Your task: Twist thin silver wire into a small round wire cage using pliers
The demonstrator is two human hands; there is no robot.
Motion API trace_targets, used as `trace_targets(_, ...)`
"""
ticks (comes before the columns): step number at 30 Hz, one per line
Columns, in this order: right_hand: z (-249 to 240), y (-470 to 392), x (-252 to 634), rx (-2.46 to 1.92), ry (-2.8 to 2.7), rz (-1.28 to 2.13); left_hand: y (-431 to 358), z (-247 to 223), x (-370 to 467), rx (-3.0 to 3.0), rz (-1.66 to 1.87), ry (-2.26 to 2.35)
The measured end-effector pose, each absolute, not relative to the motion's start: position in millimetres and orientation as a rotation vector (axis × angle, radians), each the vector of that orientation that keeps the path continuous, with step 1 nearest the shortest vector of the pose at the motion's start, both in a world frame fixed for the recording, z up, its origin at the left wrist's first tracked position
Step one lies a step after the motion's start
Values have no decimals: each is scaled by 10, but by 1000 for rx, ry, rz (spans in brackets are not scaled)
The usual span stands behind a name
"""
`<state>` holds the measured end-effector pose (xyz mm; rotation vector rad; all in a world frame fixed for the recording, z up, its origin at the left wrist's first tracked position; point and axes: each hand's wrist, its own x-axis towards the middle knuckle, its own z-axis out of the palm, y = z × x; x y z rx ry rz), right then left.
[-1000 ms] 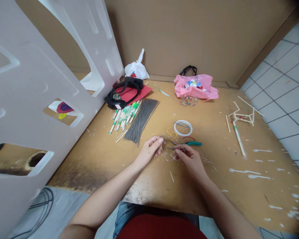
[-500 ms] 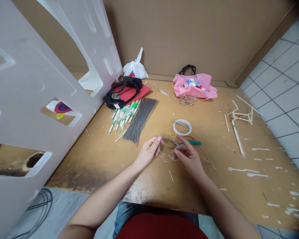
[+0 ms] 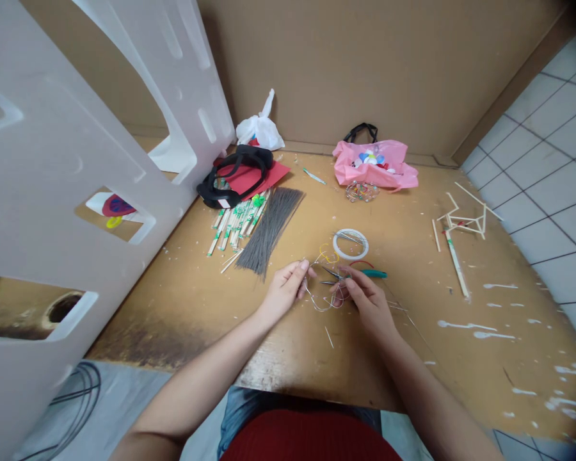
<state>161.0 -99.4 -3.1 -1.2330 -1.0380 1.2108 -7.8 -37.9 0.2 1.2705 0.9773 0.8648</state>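
Observation:
Thin bent wire (image 3: 322, 309) forms loose loops between my two hands, above the brown table. My left hand (image 3: 290, 282) pinches its left end between thumb and fingers. On the other side, my right hand (image 3: 362, 291) has thumb and fingers closed on the wire's right part. Pliers with a teal handle (image 3: 374, 273) lie on the table, their dark jaws apart beneath the wire and partly hidden by my right hand. A white ring (image 3: 350, 244) with short metal pieces rests just beyond. Yellow wire (image 3: 328, 253) curls beside the ring.
Grey wires (image 3: 271, 232) and wrapped sticks (image 3: 230, 227) lie at the left, below a black headset (image 3: 235, 177). A pink bag (image 3: 376, 165) is at the back. A stick frame (image 3: 466, 223) lies right. A white plastic panel (image 3: 100, 160) stands left.
My right index finger has bent down from its raised position towards the thumb, onto the wire. My left hand has hardly moved.

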Motion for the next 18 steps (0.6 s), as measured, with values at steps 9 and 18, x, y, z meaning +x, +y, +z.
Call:
trace_targets(9, -67, -987, 1617, -1247, -1038, 1222, -379, 10, -82, 1276, 868, 979)
trace_targets(18, -60, -982, 1610, -1225, -1033, 1238, -379, 10, -71, 1256, 880, 980)
